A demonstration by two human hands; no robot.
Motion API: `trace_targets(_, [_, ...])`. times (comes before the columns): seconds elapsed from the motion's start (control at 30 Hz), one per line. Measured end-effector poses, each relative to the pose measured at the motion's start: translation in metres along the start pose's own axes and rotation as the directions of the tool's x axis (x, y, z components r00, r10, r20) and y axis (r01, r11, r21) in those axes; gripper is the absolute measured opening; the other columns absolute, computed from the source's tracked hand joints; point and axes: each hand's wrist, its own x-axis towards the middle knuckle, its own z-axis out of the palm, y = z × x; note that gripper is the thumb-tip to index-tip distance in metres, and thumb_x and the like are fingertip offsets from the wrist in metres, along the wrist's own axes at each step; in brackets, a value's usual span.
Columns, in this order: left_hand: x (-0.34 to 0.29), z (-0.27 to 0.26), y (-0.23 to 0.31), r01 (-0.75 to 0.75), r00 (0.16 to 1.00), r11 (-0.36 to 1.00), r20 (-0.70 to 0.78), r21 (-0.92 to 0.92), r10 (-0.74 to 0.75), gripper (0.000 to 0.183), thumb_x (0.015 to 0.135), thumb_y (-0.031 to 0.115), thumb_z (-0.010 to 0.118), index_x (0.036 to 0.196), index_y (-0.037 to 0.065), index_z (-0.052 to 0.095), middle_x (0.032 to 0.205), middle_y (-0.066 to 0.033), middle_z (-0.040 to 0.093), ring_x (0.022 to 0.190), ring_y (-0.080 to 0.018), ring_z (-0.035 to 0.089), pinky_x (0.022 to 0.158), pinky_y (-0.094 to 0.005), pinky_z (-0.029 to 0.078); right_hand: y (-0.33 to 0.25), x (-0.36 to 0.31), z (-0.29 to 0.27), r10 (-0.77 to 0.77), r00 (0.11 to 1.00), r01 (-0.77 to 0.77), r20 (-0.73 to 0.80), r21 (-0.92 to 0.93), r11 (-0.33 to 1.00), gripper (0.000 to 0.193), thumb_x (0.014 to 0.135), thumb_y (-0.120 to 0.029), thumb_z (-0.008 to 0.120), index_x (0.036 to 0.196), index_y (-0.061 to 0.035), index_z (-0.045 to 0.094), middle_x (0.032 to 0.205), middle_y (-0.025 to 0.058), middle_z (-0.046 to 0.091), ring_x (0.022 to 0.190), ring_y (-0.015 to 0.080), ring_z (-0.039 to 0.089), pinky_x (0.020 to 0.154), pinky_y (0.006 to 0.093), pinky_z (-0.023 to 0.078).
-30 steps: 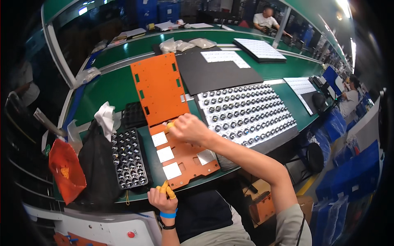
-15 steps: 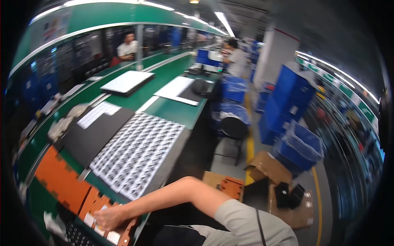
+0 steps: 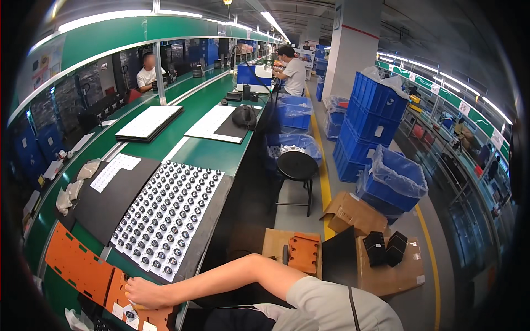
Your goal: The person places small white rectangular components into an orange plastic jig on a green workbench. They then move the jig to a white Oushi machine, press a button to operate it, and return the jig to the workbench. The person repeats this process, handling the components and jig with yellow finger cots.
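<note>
Right hand [image 3: 144, 293]: bare across the back; a small patch of yellow finger covering [image 3: 134, 305] at the underside, mostly hidden.
Right forearm [image 3: 221, 277]: bare from wrist to elbow, slender, smooth in outline.
Sleeve [image 3: 323, 295]: one, short, loose-cut; pale grey shading to beige; plain cloth, softly creased, open edge above the elbow.
Cord [image 3: 353, 309]: one, thin, dark, running lengthwise over the pale cloth near the shoulder in a slight curve.
Torso cloth, pale [image 3: 284, 318]: same grey-beige tone, gathered in folds.
Torso cloth, dark [image 3: 221, 320]: near-black panel, matt, bordered by a narrow whitish edge line [image 3: 259, 307].
</note>
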Motion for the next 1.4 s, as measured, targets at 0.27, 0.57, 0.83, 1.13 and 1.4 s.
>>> trace_targets(0.27, [-0.006,0.011,-0.008,-0.019,0.999,1.000,-0.032,-0.020,0.019,0.018,0.096,0.018,0.063,0.094,0.002,0.070,0.089,-0.0179,0.067,0.084,-0.0377,0.064,0.079,-0.0445,0.053,0.008,-0.004,-0.013,0.048,0.999,-0.050,0.014,0.166,0.985,0.021,0.074,-0.015,0.068,0.087,0.0001,0.065,0.094,0.0124,0.058,0.094,0.0276,0.056,0.076,0.0377,0.044])
trace_targets(0.57, [-0.023,0.033,-0.022,0.002,0.998,1.000,-0.058,0.024,0.000,0.024,0.095,0.023,0.064,0.092,0.000,0.070,0.086,-0.0157,0.067,0.084,-0.0366,0.063,0.084,-0.0473,0.051,0.029,-0.095,-0.103,0.274,0.945,-0.184,-0.181,0.399,0.898,0.029,0.079,-0.010,0.071,0.106,-0.0045,0.061,0.100,0.0125,0.057,0.096,0.0313,0.059,0.081,0.0410,0.051])
trace_targets(0.83, [0.000,0.009,0.000,0.000,1.000,0.999,-0.026,-0.037,-0.001,0.020,0.093,0.015,0.063,0.085,-0.003,0.068,0.081,-0.0183,0.066,0.077,-0.0365,0.061,0.080,-0.0471,0.051,0.109,-0.186,-0.156,0.549,0.749,-0.489,-0.370,0.249,0.836,0.030,0.079,-0.004,0.074,0.108,-0.0053,0.065,0.099,0.0148,0.063,0.093,0.0314,0.063,0.082,0.0382,0.052])
trace_targets(1.13, [0.007,0.015,0.000,0.020,1.000,1.000,0.012,0.015,-0.021,0.020,0.093,0.013,0.062,0.085,-0.003,0.068,0.079,-0.0186,0.064,0.074,-0.0371,0.059,0.076,-0.0470,0.049,0.198,-0.222,-0.164,0.648,0.641,-0.696,-0.411,0.043,0.716,0.027,0.078,-0.005,0.070,0.104,-0.0046,0.067,0.100,0.0127,0.062,0.098,0.0317,0.059,0.085,0.0402,0.051])
trace_targets(1.4, [0.016,0.010,0.007,0.021,1.000,1.000,-0.020,0.022,-0.021,0.019,0.094,0.012,0.060,0.086,-0.004,0.069,0.077,-0.0190,0.063,0.071,-0.0377,0.057,0.072,-0.0470,0.047,0.227,-0.232,-0.170,0.681,0.624,-0.750,-0.384,-0.048,0.660,0.028,0.077,-0.003,0.071,0.105,-0.0039,0.068,0.101,0.0117,0.062,0.099,0.0303,0.059,0.086,0.0389,0.050])
